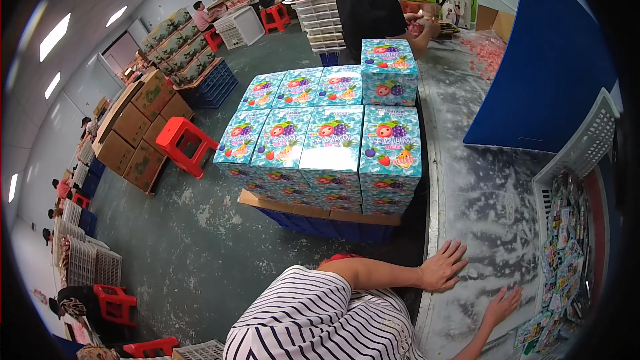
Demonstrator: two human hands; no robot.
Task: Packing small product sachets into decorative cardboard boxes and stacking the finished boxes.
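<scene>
My left hand [443, 267] lies flat near the edge of the worn grey table [480, 227], fingers spread, holding nothing. Farther right, my right hand [503, 307] is also open, its fingers stretched out over the tabletop and nothing in them. Beside it, small colourful packets [563, 253] lie heaped in a tipped white plastic basket [539, 207], some spilling out toward my right hand. Left of the table, teal printed boxes [330, 137] stand in stacked rows on a blue crate [313, 223], with a single box [389, 73] on top at the back right.
A tall blue panel [533, 73] rises from the table's far right. A co-worker in black [370, 10] stands beyond the boxes. A red stool [187, 143] and stacked brown cartons [143, 127] are on the floor at left. White trays [320, 20] stand at the back.
</scene>
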